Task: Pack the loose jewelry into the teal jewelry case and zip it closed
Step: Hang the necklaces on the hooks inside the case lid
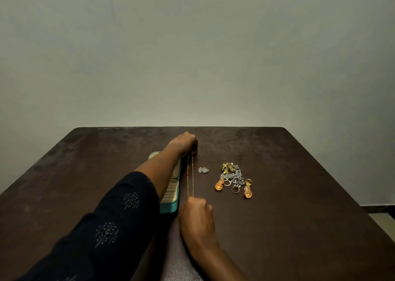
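Observation:
The teal jewelry case (171, 206) lies open on the dark table, its cream ring rolls showing; my left forearm crosses over much of it. A thin gold chain (190, 178) is stretched in a doubled line just right of the case. My left hand (184, 142) pinches its far end, and my right hand (197, 218) pinches its near end. A small silver piece (203, 170) lies right of the chain. Further right sits a heap of loose jewelry (234, 179) with rings, silver pieces and orange earrings.
The dark brown table (299, 216) runs to a plain pale wall behind it. Its far edge lies just beyond my left hand. A strip of floor (380, 212) shows past the table's right edge.

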